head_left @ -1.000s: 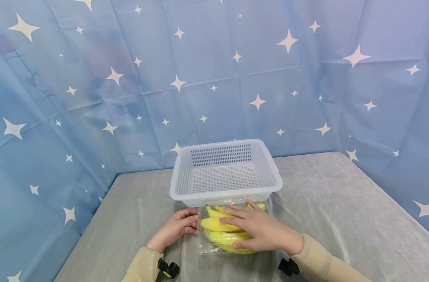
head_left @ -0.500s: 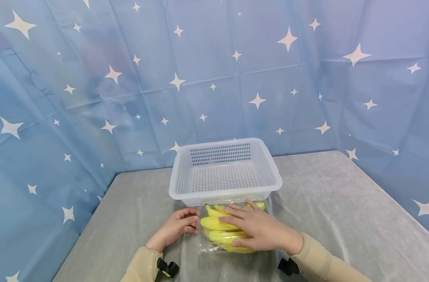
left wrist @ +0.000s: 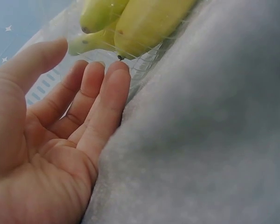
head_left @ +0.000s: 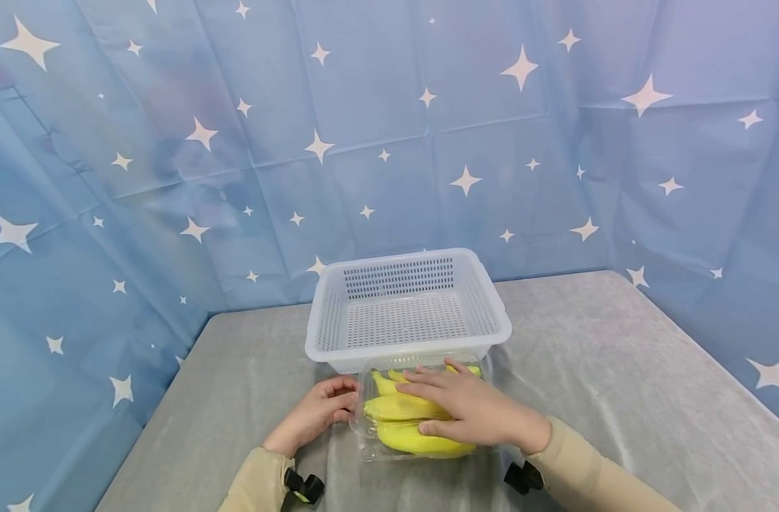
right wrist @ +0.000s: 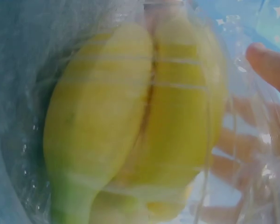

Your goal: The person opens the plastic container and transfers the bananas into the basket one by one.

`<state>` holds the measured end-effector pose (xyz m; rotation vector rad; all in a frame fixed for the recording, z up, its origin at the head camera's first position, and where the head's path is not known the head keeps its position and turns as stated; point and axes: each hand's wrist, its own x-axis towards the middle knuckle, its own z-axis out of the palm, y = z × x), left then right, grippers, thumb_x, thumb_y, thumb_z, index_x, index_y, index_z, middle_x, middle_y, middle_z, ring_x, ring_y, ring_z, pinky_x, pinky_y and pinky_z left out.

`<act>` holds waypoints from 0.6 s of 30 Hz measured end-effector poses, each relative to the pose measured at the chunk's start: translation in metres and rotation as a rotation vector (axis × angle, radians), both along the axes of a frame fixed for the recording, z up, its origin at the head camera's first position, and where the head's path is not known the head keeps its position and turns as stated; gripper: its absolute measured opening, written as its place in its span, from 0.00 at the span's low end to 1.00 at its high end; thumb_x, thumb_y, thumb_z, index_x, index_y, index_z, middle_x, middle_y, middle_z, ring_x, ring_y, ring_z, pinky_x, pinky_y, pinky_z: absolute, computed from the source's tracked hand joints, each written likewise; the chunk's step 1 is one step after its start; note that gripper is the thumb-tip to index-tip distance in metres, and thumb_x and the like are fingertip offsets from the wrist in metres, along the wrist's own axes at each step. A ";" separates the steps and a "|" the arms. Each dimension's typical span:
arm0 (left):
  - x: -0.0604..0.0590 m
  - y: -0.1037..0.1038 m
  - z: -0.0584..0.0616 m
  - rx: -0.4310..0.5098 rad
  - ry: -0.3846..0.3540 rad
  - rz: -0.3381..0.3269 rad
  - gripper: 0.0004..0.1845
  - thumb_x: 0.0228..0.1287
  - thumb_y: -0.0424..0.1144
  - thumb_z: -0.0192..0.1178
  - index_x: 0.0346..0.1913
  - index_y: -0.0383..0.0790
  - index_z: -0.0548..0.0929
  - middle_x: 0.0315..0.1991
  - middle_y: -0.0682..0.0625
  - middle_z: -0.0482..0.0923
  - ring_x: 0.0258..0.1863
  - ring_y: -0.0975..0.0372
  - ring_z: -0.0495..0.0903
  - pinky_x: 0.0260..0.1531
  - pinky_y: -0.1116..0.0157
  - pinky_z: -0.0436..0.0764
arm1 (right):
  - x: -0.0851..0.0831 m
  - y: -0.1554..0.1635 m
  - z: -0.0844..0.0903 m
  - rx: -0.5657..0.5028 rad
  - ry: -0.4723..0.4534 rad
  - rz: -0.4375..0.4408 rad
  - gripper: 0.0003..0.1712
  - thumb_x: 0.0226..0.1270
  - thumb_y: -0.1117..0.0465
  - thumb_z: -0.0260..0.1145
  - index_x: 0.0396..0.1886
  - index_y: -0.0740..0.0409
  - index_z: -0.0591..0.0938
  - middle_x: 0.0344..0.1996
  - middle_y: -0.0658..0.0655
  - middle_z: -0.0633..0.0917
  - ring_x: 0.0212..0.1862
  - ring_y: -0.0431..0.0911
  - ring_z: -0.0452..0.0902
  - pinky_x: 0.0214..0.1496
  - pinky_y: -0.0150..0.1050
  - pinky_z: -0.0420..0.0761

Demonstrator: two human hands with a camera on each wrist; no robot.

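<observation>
The right hand (head_left: 475,412) is pressing flat on the clear banana box (head_left: 421,412), left hand (head_left: 315,416) open beside; its lid may be springing up.

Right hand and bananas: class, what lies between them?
The clear plastic box's lid: the right hand rests flat upon it, bananas beneath, shown in head and right wrist views.

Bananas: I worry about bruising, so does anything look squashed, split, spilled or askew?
Nothing stands out. The bananas lie whole and yellow inside the clear box, with the right hand flat on top; the basket sits level behind.
</observation>
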<state>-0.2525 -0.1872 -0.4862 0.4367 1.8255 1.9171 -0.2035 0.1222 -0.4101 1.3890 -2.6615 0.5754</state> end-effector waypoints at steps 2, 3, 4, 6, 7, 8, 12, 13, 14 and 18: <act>0.000 0.000 -0.001 -0.001 -0.001 0.001 0.14 0.69 0.32 0.55 0.52 0.25 0.71 0.41 0.48 0.76 0.34 0.62 0.80 0.37 0.64 0.82 | 0.000 0.000 0.000 0.011 0.003 0.002 0.33 0.71 0.42 0.57 0.72 0.45 0.67 0.69 0.53 0.68 0.69 0.50 0.64 0.68 0.64 0.52; -0.001 0.000 -0.001 -0.002 -0.001 0.001 0.14 0.69 0.33 0.55 0.52 0.26 0.71 0.41 0.48 0.76 0.34 0.62 0.80 0.37 0.64 0.82 | 0.000 -0.001 0.000 0.016 0.006 0.003 0.33 0.70 0.42 0.57 0.72 0.46 0.67 0.69 0.53 0.68 0.69 0.50 0.63 0.68 0.64 0.52; -0.001 0.000 -0.001 -0.004 -0.002 0.002 0.14 0.69 0.33 0.55 0.52 0.26 0.71 0.41 0.48 0.75 0.34 0.62 0.80 0.37 0.64 0.82 | 0.000 -0.001 0.000 0.020 0.010 0.003 0.34 0.70 0.42 0.57 0.72 0.46 0.67 0.70 0.53 0.68 0.69 0.51 0.63 0.68 0.64 0.52; -0.001 0.000 -0.002 -0.008 -0.007 0.009 0.14 0.70 0.33 0.55 0.52 0.27 0.72 0.40 0.48 0.75 0.34 0.62 0.80 0.37 0.63 0.82 | 0.001 -0.001 0.000 0.027 0.020 0.004 0.34 0.70 0.41 0.57 0.72 0.47 0.66 0.70 0.53 0.68 0.69 0.51 0.63 0.68 0.64 0.52; -0.001 0.000 -0.002 -0.011 -0.012 0.015 0.13 0.70 0.33 0.55 0.52 0.27 0.72 0.40 0.48 0.75 0.34 0.62 0.80 0.37 0.63 0.82 | 0.001 -0.001 -0.001 0.031 0.022 0.005 0.35 0.70 0.40 0.57 0.72 0.47 0.66 0.70 0.53 0.67 0.69 0.51 0.63 0.68 0.64 0.52; -0.001 0.000 -0.002 -0.016 -0.016 0.017 0.14 0.70 0.34 0.55 0.52 0.27 0.72 0.40 0.48 0.75 0.34 0.62 0.80 0.38 0.63 0.82 | 0.001 -0.001 -0.001 0.037 0.022 0.005 0.35 0.70 0.40 0.57 0.72 0.47 0.66 0.70 0.53 0.67 0.69 0.51 0.62 0.68 0.65 0.52; -0.001 0.000 -0.001 -0.027 -0.029 0.024 0.15 0.69 0.34 0.56 0.52 0.27 0.73 0.39 0.49 0.76 0.35 0.61 0.80 0.39 0.62 0.82 | 0.003 -0.001 0.000 0.063 0.003 0.002 0.36 0.70 0.38 0.56 0.73 0.46 0.65 0.71 0.52 0.65 0.70 0.51 0.60 0.69 0.64 0.50; -0.001 0.000 -0.001 -0.028 -0.031 0.023 0.15 0.70 0.34 0.56 0.52 0.27 0.72 0.39 0.49 0.76 0.35 0.61 0.80 0.39 0.62 0.82 | 0.003 -0.001 0.000 0.066 -0.004 0.002 0.36 0.70 0.38 0.56 0.73 0.46 0.65 0.71 0.52 0.65 0.71 0.51 0.60 0.69 0.64 0.50; -0.001 0.000 -0.001 -0.029 -0.033 0.023 0.15 0.70 0.34 0.56 0.53 0.26 0.72 0.39 0.48 0.76 0.35 0.61 0.80 0.39 0.62 0.82 | 0.003 -0.001 0.001 0.068 -0.006 0.002 0.36 0.70 0.38 0.56 0.73 0.46 0.65 0.71 0.52 0.64 0.71 0.50 0.60 0.69 0.64 0.50; -0.001 0.001 0.000 -0.027 -0.037 0.023 0.14 0.70 0.34 0.56 0.52 0.27 0.73 0.38 0.48 0.76 0.36 0.61 0.80 0.40 0.62 0.82 | 0.003 0.000 0.000 0.065 0.002 0.012 0.36 0.69 0.39 0.57 0.73 0.47 0.65 0.71 0.53 0.65 0.70 0.51 0.61 0.68 0.65 0.50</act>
